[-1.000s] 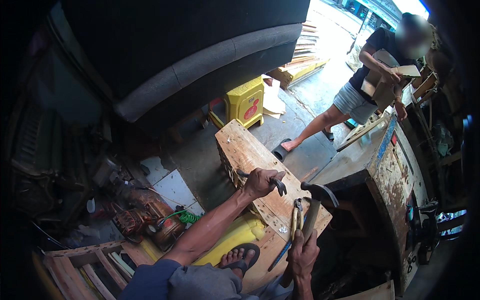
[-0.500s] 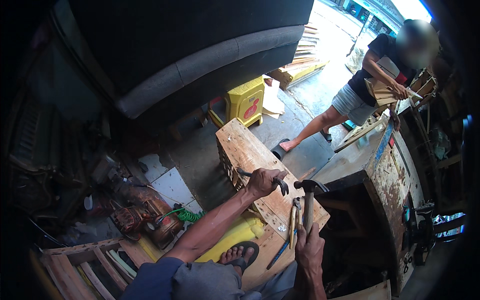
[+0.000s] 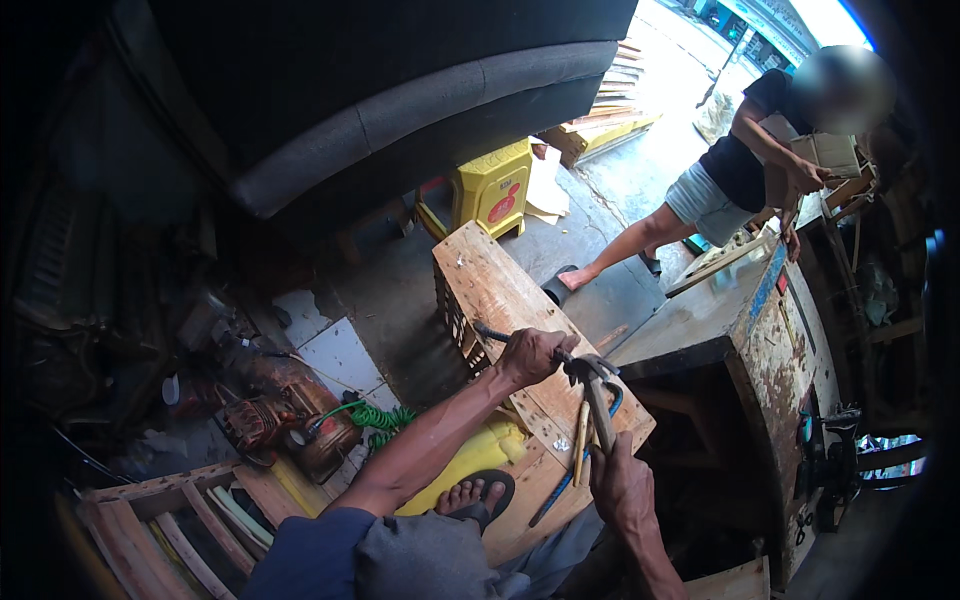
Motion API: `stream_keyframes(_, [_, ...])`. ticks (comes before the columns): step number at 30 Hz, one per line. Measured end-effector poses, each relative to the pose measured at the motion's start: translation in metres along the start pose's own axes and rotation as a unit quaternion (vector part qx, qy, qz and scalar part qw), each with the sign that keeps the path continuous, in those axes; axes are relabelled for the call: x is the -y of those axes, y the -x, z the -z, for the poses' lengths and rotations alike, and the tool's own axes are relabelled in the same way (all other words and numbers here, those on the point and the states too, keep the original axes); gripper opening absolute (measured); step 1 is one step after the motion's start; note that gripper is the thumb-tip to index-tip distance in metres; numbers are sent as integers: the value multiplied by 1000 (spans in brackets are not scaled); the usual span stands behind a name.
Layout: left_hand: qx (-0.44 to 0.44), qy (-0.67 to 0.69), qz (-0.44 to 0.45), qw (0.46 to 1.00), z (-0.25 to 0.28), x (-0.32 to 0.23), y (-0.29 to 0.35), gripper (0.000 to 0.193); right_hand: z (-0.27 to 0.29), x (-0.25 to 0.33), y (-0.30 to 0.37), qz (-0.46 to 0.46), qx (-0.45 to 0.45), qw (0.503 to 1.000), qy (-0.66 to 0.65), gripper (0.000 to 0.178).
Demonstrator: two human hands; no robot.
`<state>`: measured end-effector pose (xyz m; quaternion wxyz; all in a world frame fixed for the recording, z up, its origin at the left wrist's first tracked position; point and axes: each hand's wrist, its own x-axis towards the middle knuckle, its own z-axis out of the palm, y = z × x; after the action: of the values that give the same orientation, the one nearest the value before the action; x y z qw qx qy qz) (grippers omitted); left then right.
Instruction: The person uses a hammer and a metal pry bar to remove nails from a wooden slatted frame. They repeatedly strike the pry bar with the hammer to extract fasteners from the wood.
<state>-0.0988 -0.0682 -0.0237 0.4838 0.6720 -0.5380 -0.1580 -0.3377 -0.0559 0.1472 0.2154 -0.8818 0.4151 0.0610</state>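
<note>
My left hand (image 3: 537,357) is closed around a short dark metal bar (image 3: 490,331), held low over a wooden plank bench. My right hand (image 3: 622,487) grips the wooden handle of a claw hammer (image 3: 599,408). The hammer's head overlaps the bar's right end; whether they touch I cannot tell. Beneath the hammer lie pincers (image 3: 581,440) with yellowish handles. A blue rod (image 3: 553,496) slants across the boards beside them; a curved blue piece shows right of the hammer. My sandalled foot (image 3: 487,497) rests on the lower boards by yellow padding (image 3: 455,468).
A yellow plastic stool (image 3: 491,188) stands beyond the bench (image 3: 490,275). At right is a worn wooden cabinet (image 3: 690,315), with another person (image 3: 735,165) handling boards behind it. A compressor (image 3: 290,410) with a green coiled hose sits at left, near a slatted wooden frame (image 3: 160,540).
The hammer has swung left and down onto or beside the bar's right end. My left hand stays almost in place. The other person's hands and boards have shifted.
</note>
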Motion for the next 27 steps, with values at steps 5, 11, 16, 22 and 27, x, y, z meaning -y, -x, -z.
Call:
stream_keyframes(5, [-24,18,-42,999,-3,4,9,23,24,26,11,41,-120,977,-173,27])
stream_keyframes(11, [205,-160,-2,966,-74,59,68,38,14,21,6,16,28,999,-42,25])
stream_keyframes(16, [141,-124,-119,975,-74,25,78,40,28,8,47,22,-173,947,-268,26])
stream_keyframes(22, [25,-49,-66,996,-35,-4,23,37,29,17,48,-87,-137,966,-200,21])
stream_keyframes(27, [-48,-44,-86,994,-14,3,6,48,15,9,48,-46,-140,971,-188,20])
